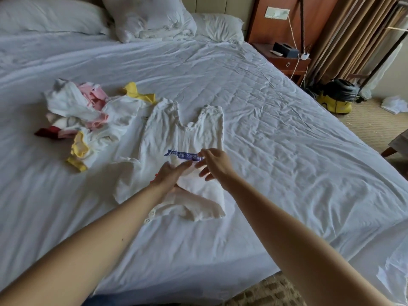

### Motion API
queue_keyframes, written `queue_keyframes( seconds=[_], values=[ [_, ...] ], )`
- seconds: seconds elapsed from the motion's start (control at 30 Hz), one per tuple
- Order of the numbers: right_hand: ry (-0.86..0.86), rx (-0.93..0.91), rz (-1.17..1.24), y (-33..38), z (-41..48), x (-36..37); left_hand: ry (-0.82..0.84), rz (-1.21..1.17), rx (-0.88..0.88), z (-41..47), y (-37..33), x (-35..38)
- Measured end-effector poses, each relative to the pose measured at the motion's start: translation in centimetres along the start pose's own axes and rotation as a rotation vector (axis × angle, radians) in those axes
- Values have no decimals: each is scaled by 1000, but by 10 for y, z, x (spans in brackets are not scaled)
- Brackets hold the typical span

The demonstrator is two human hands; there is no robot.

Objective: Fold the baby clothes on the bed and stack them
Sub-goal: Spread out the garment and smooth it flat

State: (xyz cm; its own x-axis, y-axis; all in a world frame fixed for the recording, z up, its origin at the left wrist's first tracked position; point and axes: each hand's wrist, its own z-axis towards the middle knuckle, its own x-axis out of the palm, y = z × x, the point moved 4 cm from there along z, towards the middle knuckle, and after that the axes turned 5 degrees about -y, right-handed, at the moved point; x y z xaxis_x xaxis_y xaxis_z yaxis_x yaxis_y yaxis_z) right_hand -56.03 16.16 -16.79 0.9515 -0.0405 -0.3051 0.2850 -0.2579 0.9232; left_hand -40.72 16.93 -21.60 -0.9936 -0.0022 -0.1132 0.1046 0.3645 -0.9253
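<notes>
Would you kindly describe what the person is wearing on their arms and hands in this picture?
The left arm and right arm are bare as far as the picture's edge, with no sleeve in view. The left hand and right hand wear no gloves, and no watch, bracelet or ring shows at the wrists or fingers.

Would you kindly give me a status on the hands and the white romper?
Left hand flat on white romper, right hand open over it. Romper spread on bed, unstacked. Unfolded pile beside it, left.
</notes>
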Motion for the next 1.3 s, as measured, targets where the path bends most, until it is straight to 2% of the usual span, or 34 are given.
queue_keyframes(
  seconds=[0.07, 0.13, 0.3, 0.37, 0.47, 0.53, 0.57, 0.6, 0.7, 0.8, 0.83, 0.9, 0.97, 1.1, 1.3],
  values=[
    [-95, -100, -175, -16, 2, 4, -158, 134, 0, 3, 11, -15],
    [-161, -230, -418, -32, -3, 6, -221, 240, 92, 4, 18, -20],
    [-121, -474, -737, -63, -24, 16, -341, 530, 245, 4, 23, -33],
    [-95, -520, -792, -71, -26, 19, -425, 713, 438, -5, 17, -36],
    [14, -540, -907, -84, -24, 24, -522, 936, 940, -15, 15, -29],
    [70, -524, -993, -95, -23, 23, -403, 955, 1123, -20, 22, -21],
    [82, -512, -1018, -100, -23, 21, -324, 1001, 1149, -20, 28, -17],
    [89, -503, -1032, -104, -23, 19, -258, 1063, 1122, -19, 36, -16],
    [113, -483, -1043, -109, -23, 18, -169, 1217, 840, -6, 58, -24],
    [132, -471, -1055, -109, -22, 18, -122, 1090, 749, -3, 60, -28],
    [143, -467, -1066, -108, -22, 18, -143, 1008, 752, -4, 55, -29],
    [153, -453, -1086, -103, -22, 20, -297, 865, 720, -4, 42, -36],
    [116, -450, -1084, -93, -21, 24, -425, 837, 607, 2, 30, -45],
    [19, -558, -1021, -79, -25, 35, -402, 965, 406, 18, 19, -50],
    [-20, -628, -910, -93, -26, 27, -331, 921, 223, 33, 12, -49]
  ],
)
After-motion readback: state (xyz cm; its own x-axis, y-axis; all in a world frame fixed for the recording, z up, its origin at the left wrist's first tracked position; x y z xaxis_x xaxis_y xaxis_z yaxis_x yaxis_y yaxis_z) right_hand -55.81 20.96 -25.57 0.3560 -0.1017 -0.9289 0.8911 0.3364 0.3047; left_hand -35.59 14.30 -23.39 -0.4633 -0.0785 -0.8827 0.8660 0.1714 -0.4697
